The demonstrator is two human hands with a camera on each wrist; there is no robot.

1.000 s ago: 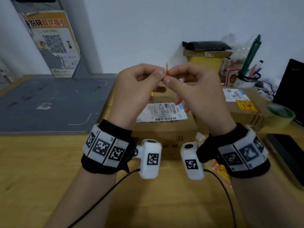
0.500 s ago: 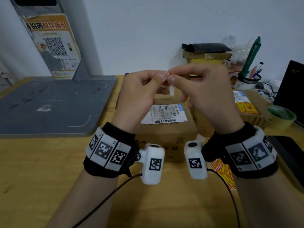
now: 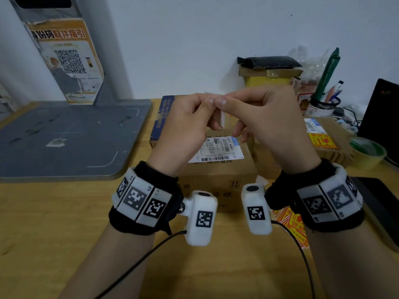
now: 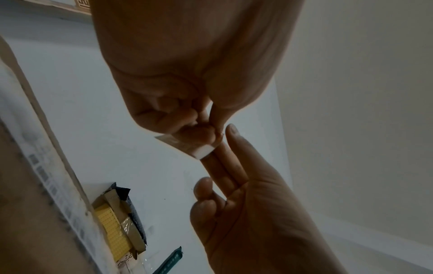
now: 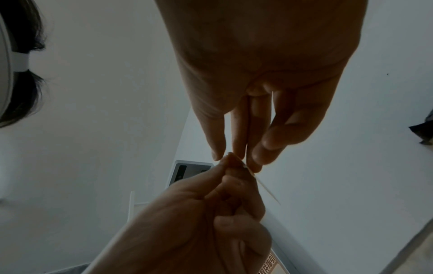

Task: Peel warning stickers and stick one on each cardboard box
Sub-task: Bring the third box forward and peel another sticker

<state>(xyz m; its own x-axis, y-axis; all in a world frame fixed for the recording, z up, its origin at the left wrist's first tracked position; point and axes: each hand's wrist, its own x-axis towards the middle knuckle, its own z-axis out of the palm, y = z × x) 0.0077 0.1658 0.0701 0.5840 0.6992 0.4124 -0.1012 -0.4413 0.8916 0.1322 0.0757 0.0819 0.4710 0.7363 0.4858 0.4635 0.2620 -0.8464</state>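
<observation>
Both hands are raised above the middle cardboard box (image 3: 216, 178), which carries a white shipping label (image 3: 216, 150). My left hand (image 3: 210, 101) and right hand (image 3: 221, 101) meet fingertip to fingertip and pinch a small warning sticker (image 3: 222, 120), whose white backing hangs down between them. In the left wrist view the left hand (image 4: 211, 133) pinches the sticker (image 4: 187, 145) and the right hand's fingers (image 4: 234, 166) lie against it. In the right wrist view the right hand (image 5: 236, 157) shows the sticker (image 5: 267, 189) edge-on. The right box (image 3: 339, 147) bears an orange sticker (image 3: 321, 140).
Loose orange stickers (image 3: 291, 225) lie on the wooden table under my right wrist. A grey mat (image 3: 64, 137) is at left, a blue-edged box (image 3: 160, 117) behind, a tape roll (image 3: 367, 152), pen cup (image 3: 323, 104) and black devices (image 3: 386, 212) at right.
The hands stay joined at the fingertips above the box. The sticker, earlier seen as an upright orange edge, now shows its white backing hanging below the fingers.
</observation>
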